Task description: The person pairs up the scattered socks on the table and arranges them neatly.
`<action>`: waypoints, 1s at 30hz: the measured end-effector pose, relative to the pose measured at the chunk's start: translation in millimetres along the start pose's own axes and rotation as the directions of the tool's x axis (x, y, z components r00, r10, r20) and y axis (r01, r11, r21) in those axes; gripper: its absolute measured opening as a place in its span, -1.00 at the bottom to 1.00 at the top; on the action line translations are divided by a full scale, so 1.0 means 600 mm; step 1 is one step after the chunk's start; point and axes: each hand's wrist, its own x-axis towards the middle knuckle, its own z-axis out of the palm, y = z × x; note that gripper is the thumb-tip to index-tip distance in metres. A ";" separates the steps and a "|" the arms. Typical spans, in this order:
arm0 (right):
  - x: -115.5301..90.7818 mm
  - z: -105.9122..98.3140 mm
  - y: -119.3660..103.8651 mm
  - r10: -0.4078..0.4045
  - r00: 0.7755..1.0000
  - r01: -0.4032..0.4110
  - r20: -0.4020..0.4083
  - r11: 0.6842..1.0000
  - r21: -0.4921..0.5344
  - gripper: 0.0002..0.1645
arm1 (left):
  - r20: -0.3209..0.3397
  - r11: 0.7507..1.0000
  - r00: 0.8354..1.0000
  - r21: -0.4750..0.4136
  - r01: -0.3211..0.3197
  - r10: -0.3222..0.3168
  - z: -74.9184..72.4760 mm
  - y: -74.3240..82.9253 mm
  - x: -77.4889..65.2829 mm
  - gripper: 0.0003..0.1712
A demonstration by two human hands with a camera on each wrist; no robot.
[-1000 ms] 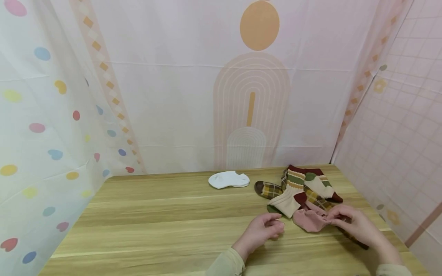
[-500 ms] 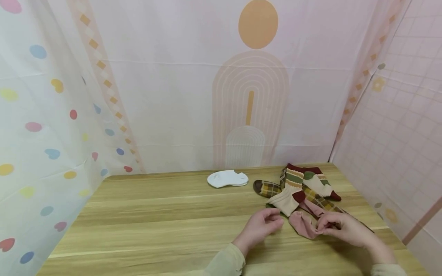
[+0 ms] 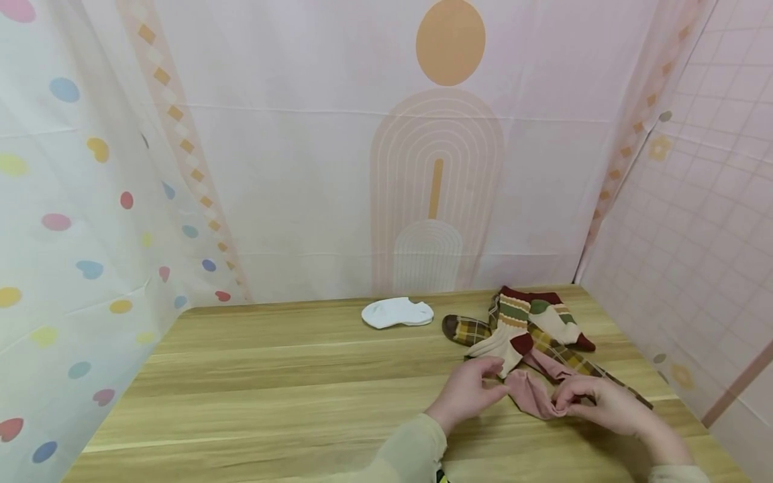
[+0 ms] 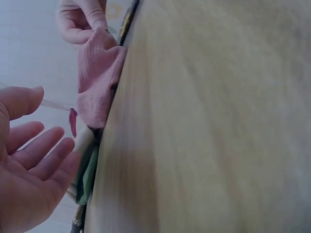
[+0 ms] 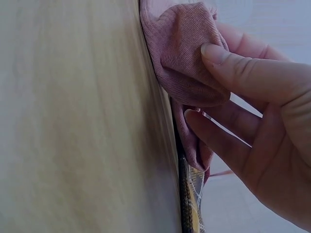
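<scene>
Between thumb and fingers my right hand (image 3: 604,402) pinches one end of a pink sock (image 3: 531,394), near the right front of the table. In the right wrist view the thumb lies over the bunched pink fabric (image 5: 187,58). My left hand (image 3: 468,391) is just left of the sock's other end, its fingers apart and holding nothing in the left wrist view. Behind the pink sock lies a cream sock (image 3: 501,349) with a dark red heel and striped cuff. A second pink piece (image 3: 546,364) runs under it, beside a yellow-brown plaid sock (image 3: 555,345).
A folded white low-cut sock (image 3: 397,313) lies by the back edge of the wooden table (image 3: 272,389). Another cream, green and dark red sock (image 3: 558,322) is at the back of the pile. Patterned curtains (image 3: 302,168) enclose the table at the back and sides.
The right hand has drawn the pink sock toward the front left, stretching it out from the pile. The left hand has moved right, close to the sock's near end.
</scene>
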 end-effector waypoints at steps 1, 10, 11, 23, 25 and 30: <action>0.000 0.000 0.001 -0.009 1.000 0.009 0.001 1.000 0.003 -0.63 | -0.006 1.000 1.000 0.026 -0.014 0.015 0.002 0.000 0.001 -0.50; -0.002 0.006 0.014 -0.076 0.997 0.076 0.010 0.996 0.036 -0.59 | -0.013 0.981 0.997 0.181 -0.068 0.072 0.014 -0.003 0.003 -0.48; -0.002 0.006 0.015 -0.075 0.997 0.074 0.016 0.996 0.040 -0.60 | -0.010 0.979 0.997 0.192 -0.068 0.072 0.015 -0.003 0.003 -0.48; 0.002 0.007 0.010 -0.042 0.998 0.040 0.040 0.998 0.054 -0.63 | 0.064 0.960 0.994 0.261 -0.098 0.084 0.018 0.010 0.024 -0.44; 0.002 0.006 0.010 -0.037 0.998 0.034 0.046 0.998 0.057 -0.63 | 0.079 0.954 0.993 0.279 -0.105 0.086 0.018 0.010 0.028 -0.43; 0.001 0.007 0.013 -0.036 0.998 0.033 0.051 0.998 0.059 -0.64 | 0.151 0.928 0.982 0.337 -0.158 0.113 0.022 0.007 0.034 -0.43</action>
